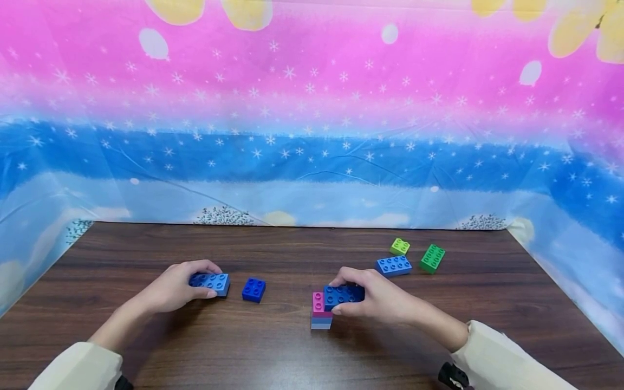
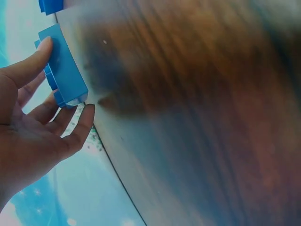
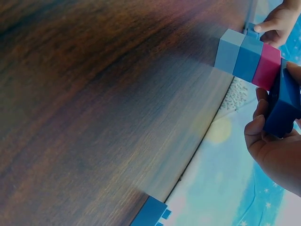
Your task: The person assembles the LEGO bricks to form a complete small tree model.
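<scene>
My left hand (image 1: 177,287) pinches a light blue building brick (image 1: 214,283) between thumb and fingers, at the left of the table. Just right of it lies a small dark blue brick (image 1: 254,290). My right hand (image 1: 377,297) grips a larger dark blue brick (image 1: 341,297) by its sides. That brick sits over the right part of a short stack, whose top is a pink brick (image 1: 318,303); below the pink come a blue layer (image 3: 247,58) and a pale grey-blue one (image 3: 229,49). Whether the dark blue brick is pressed fully on, I cannot tell.
Behind my right hand lie a blue brick (image 1: 394,265), a lime green brick (image 1: 400,246) and a green brick (image 1: 432,258). A patterned cloth (image 1: 312,162) stands along the back and sides of the wooden table (image 1: 273,352).
</scene>
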The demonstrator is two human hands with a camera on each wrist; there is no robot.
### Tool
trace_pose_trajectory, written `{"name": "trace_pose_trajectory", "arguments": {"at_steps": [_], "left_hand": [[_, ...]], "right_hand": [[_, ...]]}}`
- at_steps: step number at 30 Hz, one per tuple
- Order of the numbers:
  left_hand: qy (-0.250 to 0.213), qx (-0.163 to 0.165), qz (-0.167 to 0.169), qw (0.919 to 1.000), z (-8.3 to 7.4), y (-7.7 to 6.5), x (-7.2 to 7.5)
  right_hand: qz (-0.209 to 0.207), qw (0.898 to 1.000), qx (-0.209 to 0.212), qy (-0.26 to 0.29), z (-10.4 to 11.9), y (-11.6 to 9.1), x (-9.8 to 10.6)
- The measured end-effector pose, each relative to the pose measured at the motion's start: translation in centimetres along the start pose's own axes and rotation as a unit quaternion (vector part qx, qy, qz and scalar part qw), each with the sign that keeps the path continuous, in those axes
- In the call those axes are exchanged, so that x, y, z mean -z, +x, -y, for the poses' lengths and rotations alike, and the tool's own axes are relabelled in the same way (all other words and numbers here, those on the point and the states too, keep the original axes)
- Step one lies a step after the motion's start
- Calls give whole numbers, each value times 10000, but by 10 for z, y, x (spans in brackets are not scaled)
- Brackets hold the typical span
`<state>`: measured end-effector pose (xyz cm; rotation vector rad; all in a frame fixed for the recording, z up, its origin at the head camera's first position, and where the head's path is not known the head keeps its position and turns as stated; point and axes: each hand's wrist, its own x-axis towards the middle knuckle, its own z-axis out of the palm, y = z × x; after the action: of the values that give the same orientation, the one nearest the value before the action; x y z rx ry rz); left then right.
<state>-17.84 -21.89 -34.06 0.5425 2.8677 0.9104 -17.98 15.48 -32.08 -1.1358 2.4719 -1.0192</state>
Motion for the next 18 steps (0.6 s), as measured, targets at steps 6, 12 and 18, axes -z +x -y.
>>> {"name": "trace_pose_trajectory", "arguments": {"at_steps": [6,12,18], "left_hand": [[-39,2,-78,10000,-10,0,1],[53,-154,-163,9997,-25,-1,0],[53,-183,-255,9995,-44,0,-1]], "right_hand": [[-12,10000,19,-16,0,0,0],[2,10000,-32,-13,-1,0,0],[3,10000,-46,-19,-1,0,0]]}}
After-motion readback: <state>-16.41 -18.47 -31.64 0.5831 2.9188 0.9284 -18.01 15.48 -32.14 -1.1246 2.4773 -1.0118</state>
